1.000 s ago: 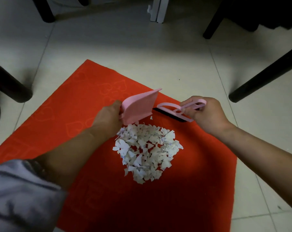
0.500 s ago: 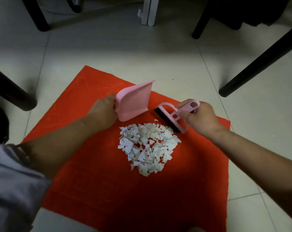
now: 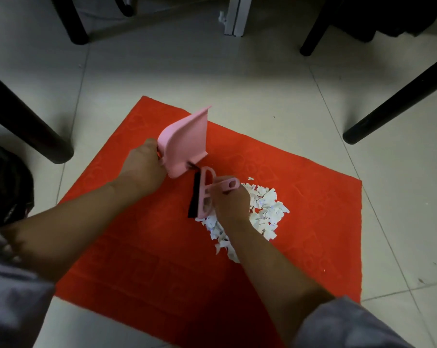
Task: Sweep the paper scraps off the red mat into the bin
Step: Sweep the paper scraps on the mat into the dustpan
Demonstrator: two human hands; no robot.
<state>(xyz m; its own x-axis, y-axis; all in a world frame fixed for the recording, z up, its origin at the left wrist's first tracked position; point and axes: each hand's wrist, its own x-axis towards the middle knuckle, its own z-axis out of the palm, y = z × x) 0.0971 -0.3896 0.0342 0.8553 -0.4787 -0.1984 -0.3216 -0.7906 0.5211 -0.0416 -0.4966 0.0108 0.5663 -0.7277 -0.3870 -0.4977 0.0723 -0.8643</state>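
Fingers of my right hand (image 3: 228, 204) are wrapped round the handle of the pink hand brush (image 3: 204, 194), and those of my left hand (image 3: 143, 169) are clamped on the back of the pink dustpan (image 3: 186, 143); both are gripping, neither is free. What matters for the coming stroke: the paper scraps (image 3: 265, 209) lie in one heap on the red mat (image 3: 312, 222), to the right of the brush and partly under my right wrist, while the dustpan is on the brush's left and a little farther away, tipped up off the mat with its lip raised. The brush's black bristle strip runs roughly away from me, with the bristles facing left toward the pan. So the heap is behind the brush, not between brush and pan. I judge the brush must cross to the pile's far right side and the pan must drop flat before sweeping. No bin shows here.
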